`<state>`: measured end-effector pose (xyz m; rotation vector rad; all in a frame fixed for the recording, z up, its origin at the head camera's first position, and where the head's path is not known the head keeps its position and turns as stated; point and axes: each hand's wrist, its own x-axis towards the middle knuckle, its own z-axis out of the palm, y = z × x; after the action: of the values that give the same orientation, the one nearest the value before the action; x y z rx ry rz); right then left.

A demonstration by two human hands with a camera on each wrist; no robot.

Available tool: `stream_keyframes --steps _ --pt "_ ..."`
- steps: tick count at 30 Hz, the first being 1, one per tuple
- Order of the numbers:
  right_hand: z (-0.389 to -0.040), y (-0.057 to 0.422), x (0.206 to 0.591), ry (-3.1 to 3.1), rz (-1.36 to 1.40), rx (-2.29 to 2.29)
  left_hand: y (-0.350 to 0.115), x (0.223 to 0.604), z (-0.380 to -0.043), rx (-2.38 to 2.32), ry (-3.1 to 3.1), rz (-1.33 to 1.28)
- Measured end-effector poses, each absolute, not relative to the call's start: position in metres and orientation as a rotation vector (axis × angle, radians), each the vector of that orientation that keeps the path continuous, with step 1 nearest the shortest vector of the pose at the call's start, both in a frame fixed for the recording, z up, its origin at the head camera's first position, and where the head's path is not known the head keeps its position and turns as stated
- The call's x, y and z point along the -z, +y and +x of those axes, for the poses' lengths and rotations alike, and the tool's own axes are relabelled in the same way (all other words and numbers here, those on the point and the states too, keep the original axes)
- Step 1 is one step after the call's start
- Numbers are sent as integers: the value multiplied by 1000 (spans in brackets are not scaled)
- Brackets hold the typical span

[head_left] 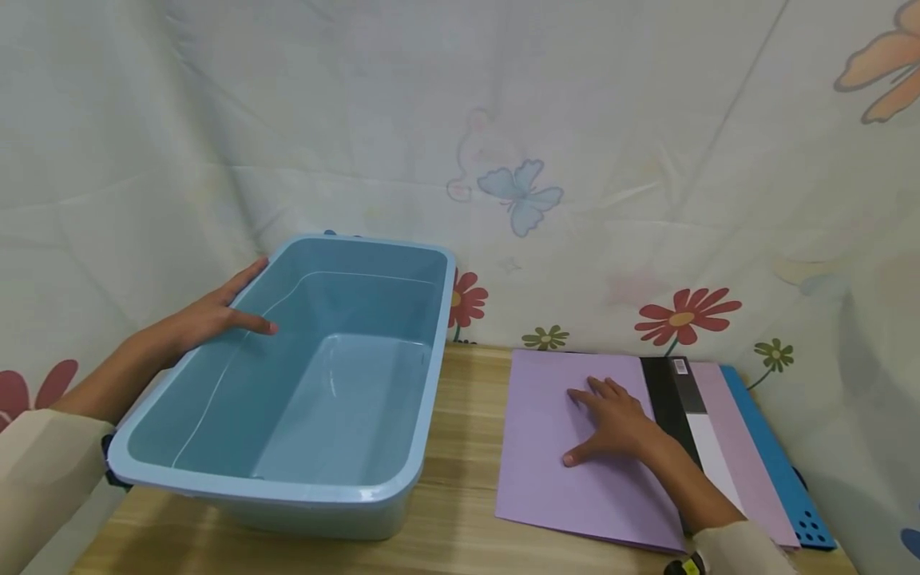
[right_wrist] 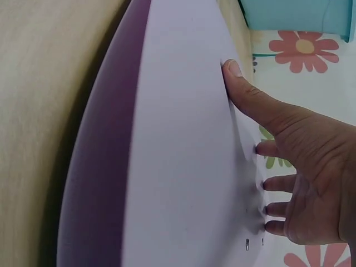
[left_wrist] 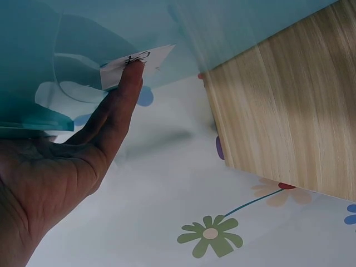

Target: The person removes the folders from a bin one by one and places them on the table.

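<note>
A light blue plastic basin point(head_left: 359, 407) stands on the left of the table, with nothing lying in it. My left hand point(head_left: 208, 315) holds its left rim, thumb over the inside wall and fingers along the outside. In the left wrist view, those fingers point(left_wrist: 114, 114) lie against the outer wall, beside a white label point(left_wrist: 119, 68) with dark writing. My right hand point(head_left: 618, 423) rests on a purple folder point(head_left: 546, 447), fingers spread and fingertips touching the cover. Seen from the right wrist, the folder's cover point(right_wrist: 178, 139) stands slightly apart from its lower side along one edge.
Right of the purple folder, partly under it, lie a black-and-white folder point(head_left: 707, 447), a pink folder point(head_left: 747, 455) and a blue one point(head_left: 779, 463) with round holes. The wooden table point(head_left: 460, 479) backs onto a white curtain point(head_left: 611, 200) printed with flowers and butterflies.
</note>
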<state>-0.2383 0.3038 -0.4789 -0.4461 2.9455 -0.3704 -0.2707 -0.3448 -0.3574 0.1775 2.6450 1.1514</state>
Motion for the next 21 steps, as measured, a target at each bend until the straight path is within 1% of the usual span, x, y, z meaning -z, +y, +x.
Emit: stream_keyframes --steps 21 --pt "-235 333 469 2954 -396 308 -344 359 -271 -1147 2657 193"
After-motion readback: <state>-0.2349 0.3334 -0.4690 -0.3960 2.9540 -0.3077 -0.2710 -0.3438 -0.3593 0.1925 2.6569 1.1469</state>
